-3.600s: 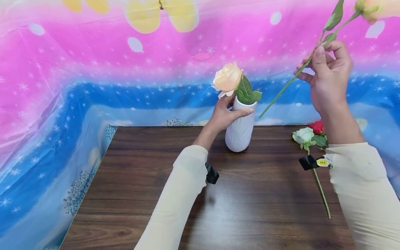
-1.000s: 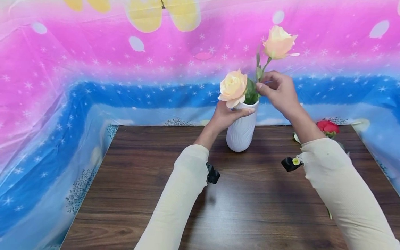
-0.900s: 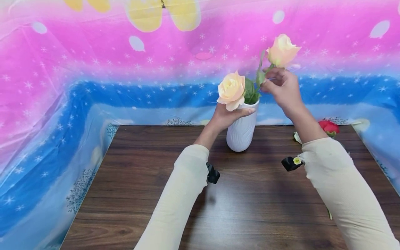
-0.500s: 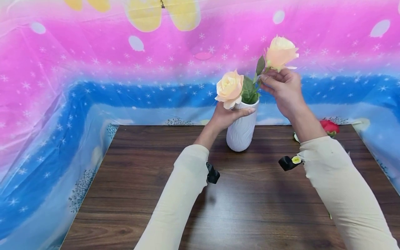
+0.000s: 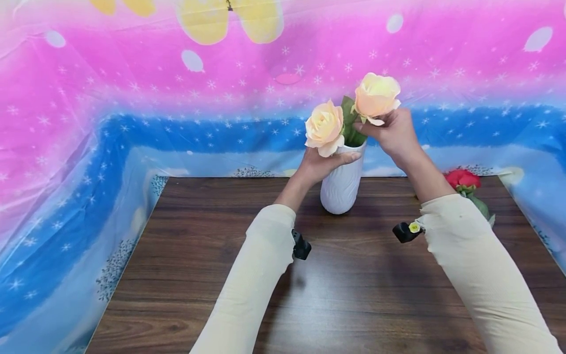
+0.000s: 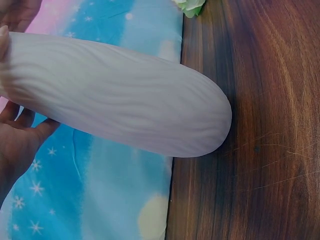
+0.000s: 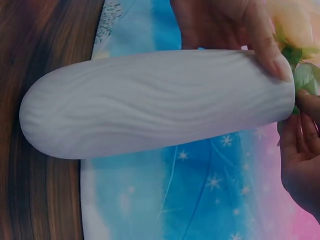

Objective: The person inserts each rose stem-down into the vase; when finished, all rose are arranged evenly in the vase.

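Observation:
My left hand (image 5: 316, 164) grips the white, wavy-textured vase (image 5: 342, 189) near its rim, thumb across the front, as the right wrist view also shows. The vase (image 6: 125, 97) stands upright near the table's far edge. One peach rose (image 5: 325, 128) leans out of it on the left, above my left hand. My right hand (image 5: 395, 135) pinches the stem of a second peach rose (image 5: 377, 96) just under the bloom, on the right of the mouth. Green leaves (image 5: 348, 123) crowd between the two blooms. The second rose's lower stem is hidden by leaves and vase.
A red rose (image 5: 463, 178) with green leaves (image 5: 481, 205) lies at the table's back right, partly behind my right forearm. A pale green-white rose (image 6: 190, 6) shows at the top of the left wrist view. A printed cloth (image 5: 212, 98) hangs behind the brown wooden table (image 5: 199, 255).
My right hand has brought the second peach rose from the upper right over to the vase, then lowered it beside the first. My left hand has stayed on the vase.

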The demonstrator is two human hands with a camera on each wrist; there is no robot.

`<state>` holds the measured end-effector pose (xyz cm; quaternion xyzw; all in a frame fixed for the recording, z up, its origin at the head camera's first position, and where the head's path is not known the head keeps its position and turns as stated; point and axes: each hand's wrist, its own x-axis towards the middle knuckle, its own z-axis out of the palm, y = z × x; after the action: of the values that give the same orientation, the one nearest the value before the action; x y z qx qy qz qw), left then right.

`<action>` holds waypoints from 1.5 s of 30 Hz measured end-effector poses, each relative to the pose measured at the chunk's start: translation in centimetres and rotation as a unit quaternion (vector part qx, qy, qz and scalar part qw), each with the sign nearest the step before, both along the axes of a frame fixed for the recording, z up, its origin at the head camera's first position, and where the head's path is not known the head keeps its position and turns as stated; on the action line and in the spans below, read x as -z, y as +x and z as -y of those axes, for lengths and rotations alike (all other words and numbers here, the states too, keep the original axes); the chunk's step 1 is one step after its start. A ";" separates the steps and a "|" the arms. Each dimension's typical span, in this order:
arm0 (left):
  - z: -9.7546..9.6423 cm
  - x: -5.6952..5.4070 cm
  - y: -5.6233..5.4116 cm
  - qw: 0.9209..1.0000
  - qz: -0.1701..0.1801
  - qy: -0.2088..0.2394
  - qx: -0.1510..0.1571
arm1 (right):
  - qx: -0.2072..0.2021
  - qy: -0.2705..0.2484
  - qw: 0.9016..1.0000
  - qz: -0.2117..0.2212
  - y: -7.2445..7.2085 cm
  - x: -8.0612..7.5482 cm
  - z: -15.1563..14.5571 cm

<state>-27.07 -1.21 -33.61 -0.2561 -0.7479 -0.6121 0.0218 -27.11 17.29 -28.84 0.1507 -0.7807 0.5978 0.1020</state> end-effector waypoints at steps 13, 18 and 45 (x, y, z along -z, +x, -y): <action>0.2 -0.7 0.4 1.000 -0.008 -0.021 -0.011 | -0.013 -0.078 0.996 0.040 1.1 0.7 -1.3; 0.5 -2.0 1.6 1.000 -0.010 0.005 0.002 | 0.006 -0.023 0.998 0.060 1.5 1.0 -1.8; 0.4 -1.8 1.9 1.000 -0.009 0.013 0.010 | 0.000 0.166 0.984 0.066 6.9 7.6 -10.7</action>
<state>-25.21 -1.60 -31.79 -0.2687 -0.7369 -0.6197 0.0253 -20.18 28.00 -36.44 0.1258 -0.8740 0.4687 0.0241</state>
